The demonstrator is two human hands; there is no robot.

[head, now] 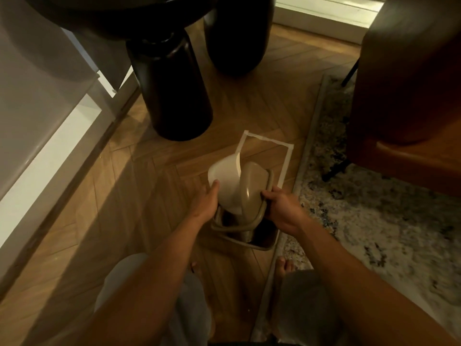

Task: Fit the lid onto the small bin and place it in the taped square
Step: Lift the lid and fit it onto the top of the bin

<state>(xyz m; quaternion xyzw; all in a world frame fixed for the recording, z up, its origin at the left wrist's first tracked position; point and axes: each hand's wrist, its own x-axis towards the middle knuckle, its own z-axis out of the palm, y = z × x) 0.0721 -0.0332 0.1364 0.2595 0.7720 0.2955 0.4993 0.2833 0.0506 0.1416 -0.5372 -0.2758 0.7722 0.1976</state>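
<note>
A small beige bin (pixel 262 242) stands open on the wooden floor just in front of my feet. Above it I hold the lid (pixel 252 186), a beige frame with a swing flap that shows its white underside (pixel 224 178), tilted up on edge over the bin's mouth. My left hand (pixel 205 202) grips the white side of the flap. My right hand (pixel 280 208) holds the frame's right edge. The white taped square (pixel 287 161) lies on the floor just beyond the bin, partly hidden by the lid.
A thick black table leg (pixel 172 91) and a second dark rounded leg (pixel 237 38) stand beyond the tape. A speckled rug (pixel 361 211) runs along the right, with a brown leather chair (pixel 409 83) on it. A white cabinet base (pixel 45 136) lines the left.
</note>
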